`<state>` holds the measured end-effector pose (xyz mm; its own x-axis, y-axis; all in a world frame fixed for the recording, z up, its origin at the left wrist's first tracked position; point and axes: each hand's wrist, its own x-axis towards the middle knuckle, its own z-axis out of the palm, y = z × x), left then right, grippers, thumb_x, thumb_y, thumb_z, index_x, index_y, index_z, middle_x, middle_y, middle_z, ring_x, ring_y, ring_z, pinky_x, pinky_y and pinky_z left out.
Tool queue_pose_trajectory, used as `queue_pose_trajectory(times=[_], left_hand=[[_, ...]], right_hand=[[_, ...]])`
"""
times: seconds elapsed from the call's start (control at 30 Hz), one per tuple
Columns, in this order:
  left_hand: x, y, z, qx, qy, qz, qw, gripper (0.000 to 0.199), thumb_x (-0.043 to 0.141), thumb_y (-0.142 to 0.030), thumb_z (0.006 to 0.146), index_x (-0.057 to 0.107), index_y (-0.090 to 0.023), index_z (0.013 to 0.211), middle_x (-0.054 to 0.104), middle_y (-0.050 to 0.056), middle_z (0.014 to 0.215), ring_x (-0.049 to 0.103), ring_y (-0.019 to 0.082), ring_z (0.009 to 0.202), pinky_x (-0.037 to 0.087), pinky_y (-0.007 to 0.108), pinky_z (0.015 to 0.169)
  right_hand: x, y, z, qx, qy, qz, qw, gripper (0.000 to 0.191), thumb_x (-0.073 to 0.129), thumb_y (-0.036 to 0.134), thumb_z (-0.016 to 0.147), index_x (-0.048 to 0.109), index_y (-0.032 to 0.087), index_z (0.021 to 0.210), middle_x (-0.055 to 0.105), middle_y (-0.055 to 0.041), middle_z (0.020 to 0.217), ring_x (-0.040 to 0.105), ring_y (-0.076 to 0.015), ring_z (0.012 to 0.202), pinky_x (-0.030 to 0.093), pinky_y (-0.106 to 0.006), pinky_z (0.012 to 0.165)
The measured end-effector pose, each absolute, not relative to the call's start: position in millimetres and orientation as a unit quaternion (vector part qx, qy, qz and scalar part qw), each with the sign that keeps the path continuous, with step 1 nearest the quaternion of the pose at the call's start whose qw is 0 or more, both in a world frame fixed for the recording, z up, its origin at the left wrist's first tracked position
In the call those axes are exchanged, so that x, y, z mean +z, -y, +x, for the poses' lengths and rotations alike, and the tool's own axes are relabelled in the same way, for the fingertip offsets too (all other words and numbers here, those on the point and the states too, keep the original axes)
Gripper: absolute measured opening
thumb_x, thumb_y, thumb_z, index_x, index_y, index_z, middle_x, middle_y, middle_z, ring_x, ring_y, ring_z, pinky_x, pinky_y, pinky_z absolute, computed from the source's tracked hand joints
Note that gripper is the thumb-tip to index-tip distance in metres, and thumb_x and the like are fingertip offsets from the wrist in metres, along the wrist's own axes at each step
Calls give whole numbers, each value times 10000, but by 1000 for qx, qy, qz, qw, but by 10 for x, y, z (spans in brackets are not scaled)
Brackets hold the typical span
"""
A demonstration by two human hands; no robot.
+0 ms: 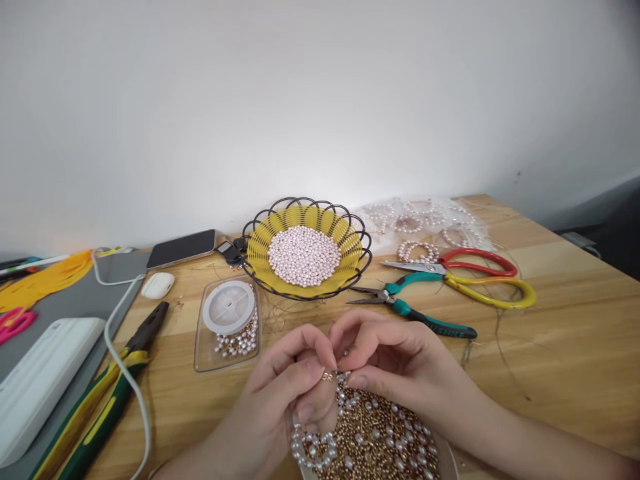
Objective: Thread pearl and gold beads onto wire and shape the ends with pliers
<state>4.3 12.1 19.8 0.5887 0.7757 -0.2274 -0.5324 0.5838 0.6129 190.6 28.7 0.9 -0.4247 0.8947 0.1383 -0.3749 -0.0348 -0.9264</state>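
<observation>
My left hand [295, 383] and my right hand [385, 350] meet at the fingertips over a container of gold and pearl beads [380, 440]. Between the fingers of my left hand is a small gold clasp [327, 377]. A pearl bead strand [313, 450] hangs below that hand, down onto the loose beads. My right hand is closed in a pinch right beside the clasp; its fingers hide what they grip. Just behind the hands lies a clear tray [200, 360] holding a white spool [229, 308] and pearl beads.
A yellow basket [255, 267] of pearls stands at the back. On the right lie teal pliers [415, 317] and red-and-yellow scissors [480, 273], near beaded loops [417, 252]. Green-yellow pliers [110, 393], a white cable [120, 360], a power bank [50, 380] and a phone [183, 248] are on the left.
</observation>
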Motion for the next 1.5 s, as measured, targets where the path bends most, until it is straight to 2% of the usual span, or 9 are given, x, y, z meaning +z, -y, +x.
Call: queue_pose_trajectory(times=[0.13, 0.27, 0.47, 0.8, 1.5], left_hand=[[193, -124, 44, 382, -243, 245, 857, 194, 741, -317, 942, 639, -183, 845, 318, -110, 506, 182, 48, 453, 252, 161, 495], [195, -121, 45, 383, -237, 240, 860, 190, 740, -309, 945, 643, -183, 842, 318, -110, 502, 185, 48, 451, 254, 158, 494], [183, -111, 45, 385, -238, 247, 857, 213, 740, -330, 947, 633, -186, 833, 311, -112, 505, 187, 44, 449, 269, 147, 499], [160, -120, 35, 405, -245, 257, 843, 185, 747, -329, 942, 665, -187, 856, 355, -108, 498, 226, 47, 452, 329, 136, 516], [128, -111, 50, 413, -243, 276, 834, 151, 719, -313, 962, 689, -193, 876, 355, -103, 507, 229, 49, 459, 344, 122, 517]], right_hand=[[9, -281, 1912, 682, 505, -247, 468, 172, 811, 115, 848, 823, 285, 877, 714, -5, 974, 693, -114, 910, 560, -226, 807], [25, -281, 1913, 678, 511, -248, 467, 149, 820, 126, 841, 823, 274, 860, 712, -11, 964, 692, -127, 906, 565, -247, 808], [31, -288, 1910, 673, 517, -256, 463, 143, 816, 135, 852, 820, 278, 863, 704, 1, 965, 685, -100, 902, 549, -204, 803], [15, -319, 1911, 714, 482, -245, 445, 171, 829, 116, 831, 842, 285, 858, 702, 6, 983, 680, -92, 907, 553, -200, 823], [-33, -347, 1905, 758, 440, -216, 430, 131, 839, 142, 835, 842, 271, 859, 707, 21, 997, 681, -67, 927, 530, -170, 844]])
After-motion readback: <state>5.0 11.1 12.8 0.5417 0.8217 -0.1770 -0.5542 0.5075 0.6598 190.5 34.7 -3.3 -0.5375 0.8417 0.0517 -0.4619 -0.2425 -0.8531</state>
